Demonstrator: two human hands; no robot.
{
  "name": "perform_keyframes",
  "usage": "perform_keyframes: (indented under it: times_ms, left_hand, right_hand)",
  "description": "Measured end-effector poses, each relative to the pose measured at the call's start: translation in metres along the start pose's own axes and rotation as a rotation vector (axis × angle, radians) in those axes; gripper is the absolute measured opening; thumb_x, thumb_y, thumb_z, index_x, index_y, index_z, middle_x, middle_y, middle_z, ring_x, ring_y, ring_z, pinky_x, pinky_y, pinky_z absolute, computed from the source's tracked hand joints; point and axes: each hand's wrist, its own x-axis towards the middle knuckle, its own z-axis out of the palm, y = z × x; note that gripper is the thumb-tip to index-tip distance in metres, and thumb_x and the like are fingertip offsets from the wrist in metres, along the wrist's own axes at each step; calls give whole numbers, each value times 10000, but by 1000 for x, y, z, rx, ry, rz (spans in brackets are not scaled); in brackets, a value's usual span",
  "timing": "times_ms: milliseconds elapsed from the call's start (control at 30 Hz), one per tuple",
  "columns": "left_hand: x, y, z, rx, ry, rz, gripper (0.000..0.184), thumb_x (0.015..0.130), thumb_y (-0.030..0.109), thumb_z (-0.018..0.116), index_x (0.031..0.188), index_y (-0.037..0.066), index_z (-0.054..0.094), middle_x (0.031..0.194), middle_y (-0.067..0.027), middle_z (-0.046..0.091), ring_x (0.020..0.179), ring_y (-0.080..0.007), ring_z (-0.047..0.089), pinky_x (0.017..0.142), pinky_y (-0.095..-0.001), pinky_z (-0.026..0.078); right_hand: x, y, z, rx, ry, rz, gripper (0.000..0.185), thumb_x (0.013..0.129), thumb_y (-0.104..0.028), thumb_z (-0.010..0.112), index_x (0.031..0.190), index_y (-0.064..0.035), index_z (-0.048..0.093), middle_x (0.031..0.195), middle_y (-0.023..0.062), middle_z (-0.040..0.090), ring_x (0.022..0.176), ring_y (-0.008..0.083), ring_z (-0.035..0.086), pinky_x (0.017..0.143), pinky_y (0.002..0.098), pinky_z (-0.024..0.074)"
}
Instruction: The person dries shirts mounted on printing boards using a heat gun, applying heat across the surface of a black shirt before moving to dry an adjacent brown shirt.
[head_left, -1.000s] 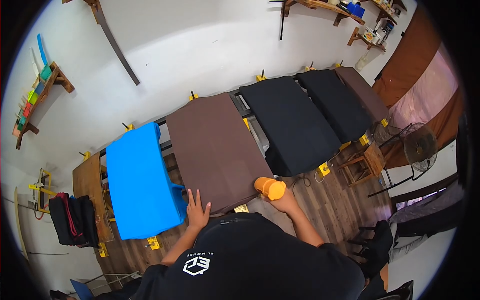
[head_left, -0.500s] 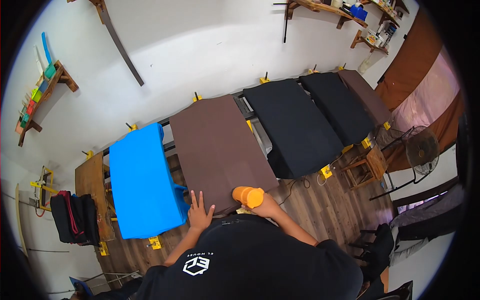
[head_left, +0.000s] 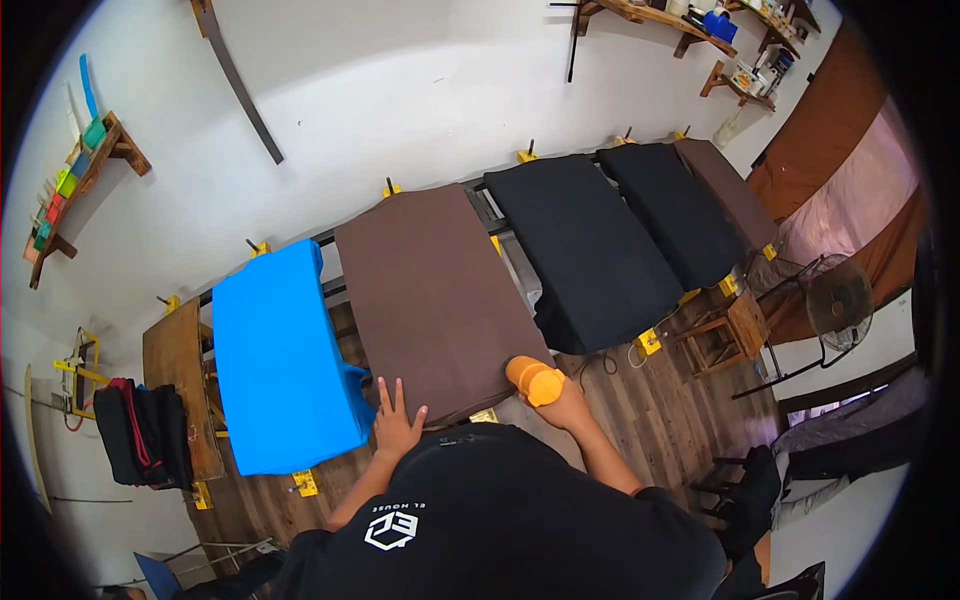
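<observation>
My left hand (head_left: 397, 420) lies with spread fingers on the near left corner of a brown shirt (head_left: 435, 300) stretched over a flat board. At the shirt's near right corner, my right hand (head_left: 566, 404) is closed around an orange cylindrical tool (head_left: 537, 381). Its kind is not clear, and its handle is hidden by the hand. The tool's far end is at the cloth's edge; I cannot tell whether it touches. Left of the brown shirt, a bright blue shirt (head_left: 285, 365) covers another board. A black shirt (head_left: 580, 250) covers the board to the right.
Another black shirt (head_left: 675, 215) and a further brown one (head_left: 725, 190) continue the row. At the left are a bare wooden board (head_left: 175, 345) and folded dark garments (head_left: 145, 435). A stool (head_left: 728, 335) and a standing fan (head_left: 838, 305) stand at right. Yellow clamps (head_left: 305, 483) stick out below.
My right hand and the orange tool have moved right, to the brown shirt's near right corner. The left hand stays spread at the near left corner. The view has shifted slightly.
</observation>
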Motion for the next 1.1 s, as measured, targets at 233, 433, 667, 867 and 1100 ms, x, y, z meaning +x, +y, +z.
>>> perform_keyframes:
  times_ms: [233,433,667,867,1100]
  left_hand:
    - [8,-2,-6,43,-203,-111,941,1009,658,561,1745,218,174,1817,-178,-38,1258,-590,585,1017,-637,509]
    - [11,-4,-8,62,-280,-154,953,1008,710,517,1753,275,110,1821,-127,-113,1268,-597,578,1034,-645,495]
    - [13,-5,-8,93,-309,-166,963,1007,730,501,1754,298,74,1819,-104,-148,1269,-601,578,1041,-646,490]
    - [14,-2,-13,56,-337,-176,967,1008,729,498,1754,304,53,1819,-101,-155,1257,-596,586,1034,-646,493]
    - [15,-1,-15,66,-361,-188,968,1011,727,496,1754,306,40,1816,-98,-169,1260,-587,587,1029,-642,496]
  right_hand:
    - [-15,-48,-3,167,-38,-133,664,755,-525,917,1176,-41,746,1091,237,774,1112,436,720,917,521,579]
    - [-8,-63,13,192,-105,-248,652,829,-509,896,1259,-56,712,1248,192,739,1139,404,718,953,464,577]
    - [-5,-59,-2,288,-135,-224,659,835,-511,877,1260,-41,698,1238,193,752,1176,387,710,980,469,570]
    - [-6,-38,-15,428,-173,-181,604,858,-397,897,1287,-26,691,1202,149,767,1091,293,743,929,414,587]
    - [-32,-26,-49,945,-536,-122,452,910,-360,877,1147,-42,658,905,9,636,763,102,624,656,265,500]
